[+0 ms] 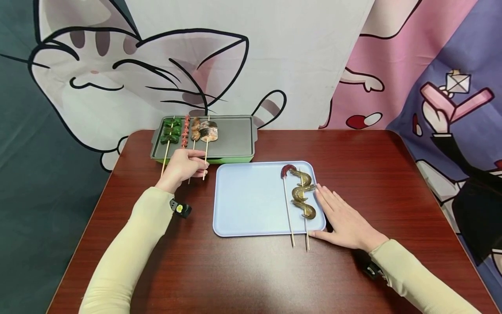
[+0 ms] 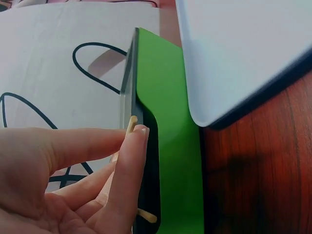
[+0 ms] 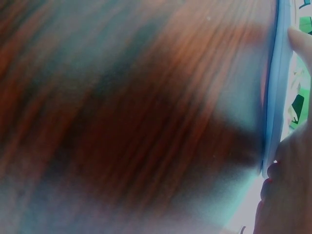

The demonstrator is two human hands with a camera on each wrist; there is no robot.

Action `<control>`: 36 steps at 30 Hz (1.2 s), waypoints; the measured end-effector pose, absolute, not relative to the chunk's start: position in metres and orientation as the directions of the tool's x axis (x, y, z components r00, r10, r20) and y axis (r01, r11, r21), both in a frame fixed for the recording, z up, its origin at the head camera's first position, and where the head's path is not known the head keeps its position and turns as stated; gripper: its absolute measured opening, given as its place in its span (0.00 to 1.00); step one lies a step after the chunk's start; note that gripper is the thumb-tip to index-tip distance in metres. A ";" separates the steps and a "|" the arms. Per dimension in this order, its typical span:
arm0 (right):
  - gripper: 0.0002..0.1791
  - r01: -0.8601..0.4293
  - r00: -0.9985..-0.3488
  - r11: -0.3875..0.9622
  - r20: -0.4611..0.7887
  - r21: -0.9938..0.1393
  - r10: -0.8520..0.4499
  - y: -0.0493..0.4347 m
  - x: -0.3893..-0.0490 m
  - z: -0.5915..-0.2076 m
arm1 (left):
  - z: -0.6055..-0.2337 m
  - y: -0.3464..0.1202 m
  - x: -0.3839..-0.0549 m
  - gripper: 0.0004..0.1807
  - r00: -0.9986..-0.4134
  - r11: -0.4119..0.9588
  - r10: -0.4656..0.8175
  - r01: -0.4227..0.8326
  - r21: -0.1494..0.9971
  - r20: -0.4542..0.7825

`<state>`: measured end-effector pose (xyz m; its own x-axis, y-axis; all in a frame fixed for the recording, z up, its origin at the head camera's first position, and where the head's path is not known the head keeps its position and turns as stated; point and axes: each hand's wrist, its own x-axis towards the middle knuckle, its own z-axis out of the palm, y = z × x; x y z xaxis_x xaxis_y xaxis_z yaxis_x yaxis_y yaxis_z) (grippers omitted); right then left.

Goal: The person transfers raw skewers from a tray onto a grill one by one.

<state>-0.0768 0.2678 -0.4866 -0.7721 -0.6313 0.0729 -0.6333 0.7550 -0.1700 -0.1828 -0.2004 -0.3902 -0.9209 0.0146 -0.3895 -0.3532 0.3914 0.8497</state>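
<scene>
My left hand [image 1: 183,165] reaches to the front of a green grill box with a grey top plate [image 1: 233,137]. Its thumb and finger pinch the wooden stick of a skewer with a pale, dark-skinned chunk [image 1: 209,131], which lies over the plate; the stick's end [image 2: 132,124] pokes out between the fingertips in the left wrist view. Beside it are a brown meat skewer [image 1: 195,129], a red skewer [image 1: 185,132] and a green pepper skewer [image 1: 171,131]. My right hand [image 1: 349,224], fingers straight, rests at the right edge of a light-blue tray [image 1: 251,198].
On the tray's right side lie a shrimp skewer [image 1: 301,194] and a skewer with a dark red curled piece [image 1: 288,169], their sticks sticking out over the front rim. A brown wooden table [image 1: 219,274] carries everything, with a printed cloth [image 1: 306,52] behind.
</scene>
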 end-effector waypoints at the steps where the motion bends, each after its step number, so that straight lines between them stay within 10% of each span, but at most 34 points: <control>1: 0.62 -0.633 -0.772 0.755 0.073 -0.170 -0.631 0.268 -0.077 -0.486 | -0.390 -0.201 -0.183 0.25 -0.920 0.393 0.013 -0.356 0.848 -0.392; 36: 0.62 -0.630 -0.774 0.755 0.073 -0.182 -0.629 0.267 -0.075 -0.484 | -0.349 -0.182 -0.139 0.26 -0.986 0.308 0.090 -0.106 0.946 -0.140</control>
<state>-0.0751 0.2667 -0.4835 -0.7743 -0.6287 0.0726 -0.6301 0.7550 -0.1816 -0.1393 -0.1824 -0.3492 -0.9861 0.0899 -0.1396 -0.1058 0.3075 0.9456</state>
